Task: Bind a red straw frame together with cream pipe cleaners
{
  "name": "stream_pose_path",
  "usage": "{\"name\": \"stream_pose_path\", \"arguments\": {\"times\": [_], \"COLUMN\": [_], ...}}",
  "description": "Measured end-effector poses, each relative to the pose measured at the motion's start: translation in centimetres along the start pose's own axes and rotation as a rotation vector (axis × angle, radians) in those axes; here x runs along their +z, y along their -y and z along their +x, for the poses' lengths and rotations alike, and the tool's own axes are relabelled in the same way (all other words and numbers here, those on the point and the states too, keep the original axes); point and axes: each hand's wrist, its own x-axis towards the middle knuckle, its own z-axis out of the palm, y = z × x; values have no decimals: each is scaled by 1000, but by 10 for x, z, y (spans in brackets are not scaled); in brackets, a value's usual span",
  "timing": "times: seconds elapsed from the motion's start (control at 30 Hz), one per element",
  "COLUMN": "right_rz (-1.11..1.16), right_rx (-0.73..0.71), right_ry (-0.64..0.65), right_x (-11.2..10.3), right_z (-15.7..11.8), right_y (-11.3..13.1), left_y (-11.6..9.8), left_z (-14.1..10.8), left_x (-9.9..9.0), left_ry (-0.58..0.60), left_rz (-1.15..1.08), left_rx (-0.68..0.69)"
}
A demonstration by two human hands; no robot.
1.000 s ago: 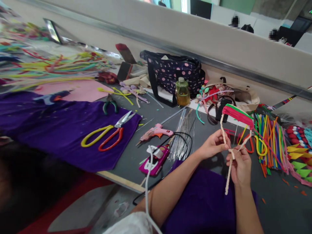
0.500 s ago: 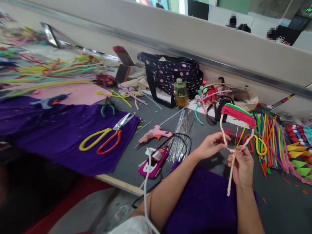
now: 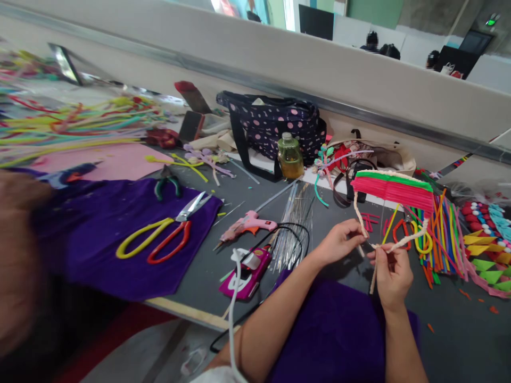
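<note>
My left hand [image 3: 345, 239] pinches one end of a cream fuzzy stem [image 3: 415, 234], and my right hand [image 3: 393, 271] grips it a little to the right. The stem rises on both sides to a pink piece [image 3: 393, 192] with a green and cream top edge, held up above my hands. Short cream ends hang below my fingers. Below my hands lies purple cloth [image 3: 331, 330]. Beyond them, several pink pieces [image 3: 369, 221] and scissors with yellow and red handles [image 3: 425, 239] rest on the dark table.
Left of my arms are a pink glue gun [image 3: 247, 226], a magenta device [image 3: 255, 271] with cables, and large scissors [image 3: 186, 229]. A bottle [image 3: 290, 158] and a dotted bag [image 3: 275, 119] stand behind. Another person's blurred arm [image 3: 18, 255] is at far left. Colourful stems [image 3: 443, 234] lie right.
The pink piece has turned to show more of its broad face. The cream stem's two sides have spread apart near my hands. Another person's arm has come in at the left.
</note>
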Motion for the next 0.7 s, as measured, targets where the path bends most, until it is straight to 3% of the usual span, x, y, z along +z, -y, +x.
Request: {"name": "stream_pose_path", "arguments": {"times": [0.1,0.27,0.33,0.47,0.7], "right_rz": [-16,-2,-6,-8,-123], "right_rx": [-11,-17,-14,0,-80], "right_ry": [-4,-5,-13,-27,-26], "right_x": [0,0,0,-1,0], "right_z": [1,2,3,3,-1], "right_y": [-2,-1,0,0,-9], "left_y": [2,10,11,10,5], "left_z": [0,0,0,0,0], "left_x": [1,6,7,8,19], "left_ry": [-28,55,66,34,-130], "left_rz": [15,-455,-529,-493,-497], "left_rx": [-7,-225,-270,-266,-317]}}
